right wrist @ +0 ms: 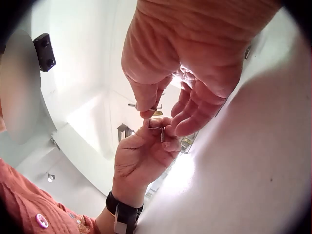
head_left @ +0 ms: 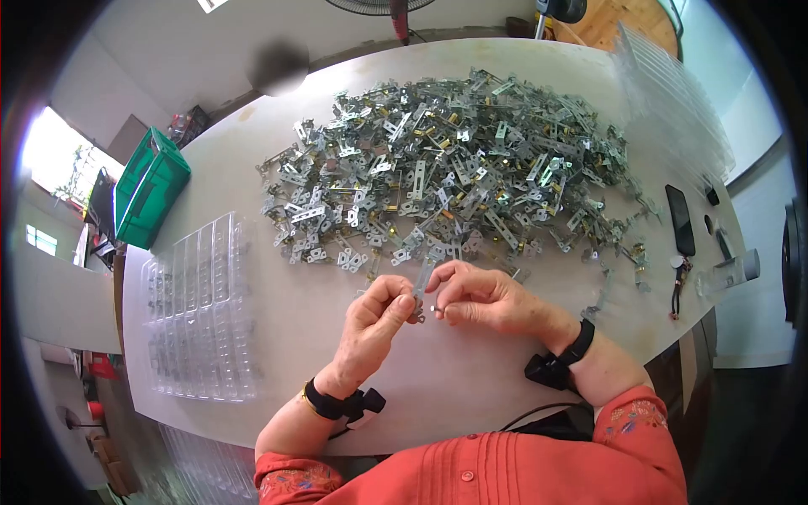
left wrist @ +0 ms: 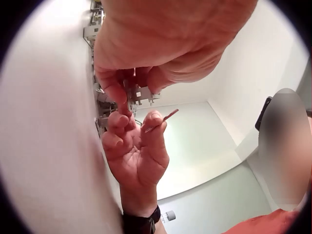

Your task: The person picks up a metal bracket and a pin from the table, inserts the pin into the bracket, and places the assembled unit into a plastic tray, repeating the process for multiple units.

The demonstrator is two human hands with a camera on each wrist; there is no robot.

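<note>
Close in front of the chest, my left hand grips a flat silver metal bracket between thumb and fingers, its long end pointing away from the body. Bent edges of this bracket show below the fingers in the left wrist view. Just to the right, my right hand pinches a small thin metal piece between thumb and index finger; its exact kind I cannot tell. The other right fingers reach close to the bracket. Beyond both hands spreads a large pile of metal brackets, some with brass-coloured parts.
Clear plastic trays lie on the table's left side, near a green crate. More clear trays are stacked at the far right. A phone, a keyring and a clear bottle lie along the right edge.
</note>
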